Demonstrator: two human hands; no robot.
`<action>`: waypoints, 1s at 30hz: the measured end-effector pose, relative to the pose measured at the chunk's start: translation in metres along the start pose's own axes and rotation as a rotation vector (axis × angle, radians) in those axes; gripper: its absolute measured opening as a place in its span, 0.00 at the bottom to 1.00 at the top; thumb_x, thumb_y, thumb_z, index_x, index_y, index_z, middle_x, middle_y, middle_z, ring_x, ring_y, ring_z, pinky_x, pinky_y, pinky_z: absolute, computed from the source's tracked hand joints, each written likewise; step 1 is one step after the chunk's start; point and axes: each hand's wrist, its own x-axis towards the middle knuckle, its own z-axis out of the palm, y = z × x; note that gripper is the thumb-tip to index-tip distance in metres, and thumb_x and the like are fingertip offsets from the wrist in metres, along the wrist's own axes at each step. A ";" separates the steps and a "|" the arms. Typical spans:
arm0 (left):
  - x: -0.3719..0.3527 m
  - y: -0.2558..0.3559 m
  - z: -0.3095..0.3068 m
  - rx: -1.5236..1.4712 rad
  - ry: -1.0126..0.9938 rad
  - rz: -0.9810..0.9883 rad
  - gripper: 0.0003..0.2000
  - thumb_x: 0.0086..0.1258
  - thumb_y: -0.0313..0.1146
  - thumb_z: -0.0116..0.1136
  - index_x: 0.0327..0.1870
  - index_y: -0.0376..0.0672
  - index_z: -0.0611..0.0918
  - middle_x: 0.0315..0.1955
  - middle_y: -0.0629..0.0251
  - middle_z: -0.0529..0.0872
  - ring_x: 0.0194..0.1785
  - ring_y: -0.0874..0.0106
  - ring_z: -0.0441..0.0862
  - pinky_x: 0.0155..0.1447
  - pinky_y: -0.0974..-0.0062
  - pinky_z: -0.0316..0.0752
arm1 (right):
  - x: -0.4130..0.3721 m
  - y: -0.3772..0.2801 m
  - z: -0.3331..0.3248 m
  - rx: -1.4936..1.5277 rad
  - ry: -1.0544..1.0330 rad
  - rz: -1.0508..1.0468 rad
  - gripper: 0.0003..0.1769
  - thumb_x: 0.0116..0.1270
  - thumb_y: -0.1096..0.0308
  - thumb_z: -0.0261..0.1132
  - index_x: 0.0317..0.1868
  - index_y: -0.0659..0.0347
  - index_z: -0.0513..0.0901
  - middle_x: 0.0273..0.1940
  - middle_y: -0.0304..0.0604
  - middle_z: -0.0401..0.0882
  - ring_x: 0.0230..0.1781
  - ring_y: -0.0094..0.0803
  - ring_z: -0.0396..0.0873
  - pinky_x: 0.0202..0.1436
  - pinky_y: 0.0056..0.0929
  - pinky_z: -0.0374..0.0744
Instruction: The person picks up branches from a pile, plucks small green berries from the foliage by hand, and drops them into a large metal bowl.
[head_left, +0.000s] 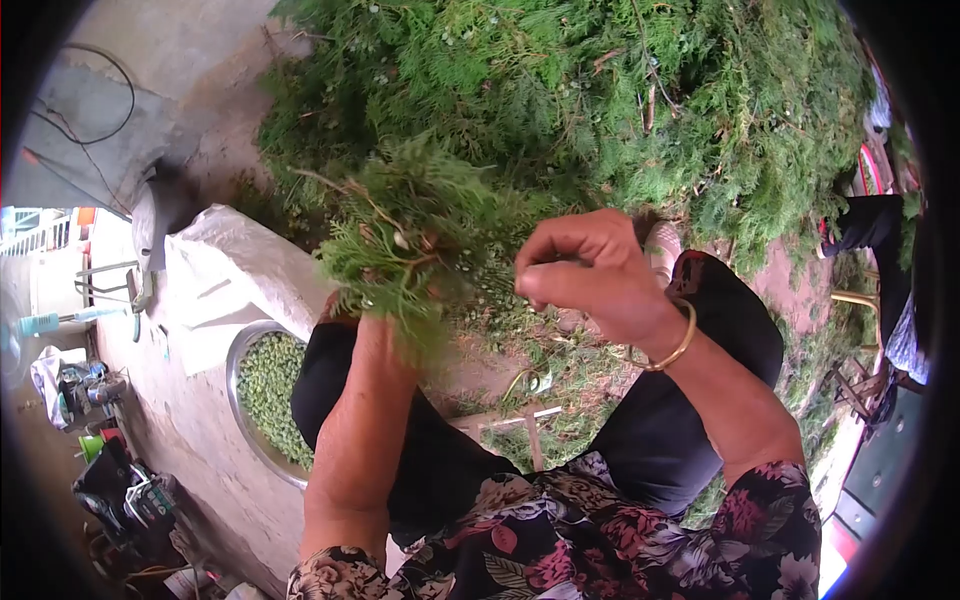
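My left hand [428, 248] is closed around a leafy conifer sprig [385, 205], and the foliage hides most of that hand. The sprig has a brown twig and flat green fronds that look blurred at the edges. Just to its right, my right hand [590, 262] has thumb and forefinger pinched together, apart from the main foliage; whatever is between the fingertips is too small to make out. A gold-coloured bangle [680, 345] circles the right wrist. Beside my left knee stands a metal basin [237, 385] holding many small green cones [272, 395].
A large heap of cut conifer branches [560, 90] spreads in front of me. A white sack [245, 260] lies to the left, above the basin. Tools and clutter [130, 490] sit at the lower left. Another person's dark-clad leg [880, 240] shows at the right.
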 end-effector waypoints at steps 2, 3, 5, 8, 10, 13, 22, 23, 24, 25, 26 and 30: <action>0.001 0.010 0.001 -0.178 0.022 -0.031 0.17 0.61 0.34 0.60 0.51 0.43 0.76 0.44 0.65 0.79 0.48 0.68 0.77 0.52 0.72 0.73 | 0.001 -0.015 -0.008 0.229 -0.060 0.326 0.08 0.58 0.70 0.61 0.29 0.67 0.82 0.21 0.34 0.77 0.22 0.13 0.71 0.22 0.17 0.67; 0.001 0.015 0.002 -0.256 0.025 -0.044 0.17 0.61 0.34 0.60 0.51 0.43 0.76 0.44 0.65 0.79 0.47 0.68 0.77 0.51 0.72 0.74 | 0.001 -0.014 -0.007 0.230 -0.056 0.324 0.08 0.58 0.70 0.61 0.29 0.67 0.82 0.21 0.34 0.77 0.22 0.13 0.71 0.22 0.17 0.67; 0.000 0.023 0.007 -0.374 0.030 -0.065 0.17 0.61 0.34 0.60 0.51 0.43 0.76 0.44 0.65 0.79 0.47 0.69 0.77 0.51 0.73 0.74 | 0.000 -0.008 -0.003 0.352 -0.049 0.422 0.10 0.58 0.70 0.58 0.33 0.68 0.83 0.22 0.35 0.78 0.23 0.13 0.73 0.22 0.16 0.68; -0.004 0.032 0.013 -0.470 0.020 -0.084 0.17 0.62 0.35 0.60 0.51 0.42 0.76 0.44 0.65 0.79 0.46 0.69 0.77 0.50 0.74 0.74 | -0.001 0.003 -0.004 0.232 -0.041 0.367 0.11 0.58 0.70 0.60 0.35 0.68 0.84 0.24 0.35 0.79 0.23 0.14 0.73 0.24 0.15 0.69; -0.008 0.038 0.018 -0.515 0.013 -0.089 0.17 0.62 0.36 0.60 0.51 0.42 0.76 0.44 0.65 0.80 0.46 0.70 0.78 0.50 0.74 0.74 | 0.002 0.003 0.000 0.157 0.022 0.369 0.10 0.58 0.70 0.62 0.35 0.68 0.84 0.25 0.35 0.80 0.24 0.15 0.73 0.25 0.16 0.71; -0.011 0.043 0.027 -0.572 0.007 -0.094 0.17 0.63 0.37 0.60 0.51 0.42 0.76 0.43 0.66 0.80 0.45 0.70 0.78 0.50 0.75 0.75 | 0.003 0.000 0.005 0.085 0.062 0.325 0.09 0.57 0.72 0.66 0.37 0.68 0.84 0.28 0.36 0.81 0.27 0.17 0.75 0.30 0.19 0.74; -0.001 -0.006 0.015 0.015 -0.118 0.013 0.15 0.67 0.34 0.57 0.53 0.42 0.75 0.46 0.65 0.80 0.46 0.74 0.78 0.49 0.78 0.75 | 0.007 0.004 0.013 0.122 0.054 0.261 0.13 0.54 0.77 0.69 0.42 0.68 0.84 0.36 0.36 0.84 0.34 0.18 0.76 0.41 0.22 0.76; -0.010 0.022 0.026 -0.140 -0.077 0.015 0.14 0.68 0.34 0.55 0.52 0.42 0.75 0.45 0.66 0.80 0.45 0.74 0.78 0.48 0.78 0.75 | 0.007 0.001 0.014 0.145 0.064 0.258 0.14 0.54 0.77 0.69 0.43 0.67 0.83 0.36 0.36 0.84 0.34 0.18 0.76 0.41 0.22 0.76; -0.015 0.037 0.032 -0.293 -0.036 0.017 0.13 0.69 0.34 0.54 0.52 0.42 0.75 0.45 0.67 0.80 0.44 0.75 0.78 0.46 0.78 0.75 | 0.007 0.001 0.014 0.146 0.061 0.259 0.14 0.54 0.77 0.69 0.43 0.67 0.83 0.36 0.36 0.84 0.34 0.18 0.76 0.41 0.22 0.76; -0.015 0.037 0.030 -0.293 -0.033 0.018 0.13 0.69 0.34 0.54 0.52 0.42 0.75 0.45 0.67 0.80 0.44 0.75 0.78 0.46 0.78 0.75 | 0.007 0.002 0.014 0.184 0.043 0.222 0.15 0.54 0.78 0.68 0.44 0.67 0.83 0.37 0.36 0.83 0.35 0.18 0.76 0.42 0.22 0.76; -0.014 0.035 0.025 -0.367 -0.041 -0.009 0.13 0.69 0.34 0.54 0.52 0.42 0.76 0.45 0.67 0.80 0.44 0.75 0.78 0.46 0.78 0.75 | 0.007 0.002 0.013 0.222 0.026 0.186 0.16 0.54 0.79 0.68 0.45 0.67 0.83 0.38 0.37 0.83 0.36 0.19 0.76 0.42 0.23 0.77; -0.008 0.026 0.005 -0.661 -0.078 -0.116 0.12 0.69 0.34 0.55 0.50 0.43 0.76 0.43 0.68 0.80 0.42 0.76 0.78 0.44 0.80 0.74 | 0.002 0.005 0.004 0.237 0.012 0.166 0.13 0.55 0.76 0.68 0.43 0.68 0.82 0.33 0.39 0.83 0.27 0.17 0.76 0.26 0.16 0.71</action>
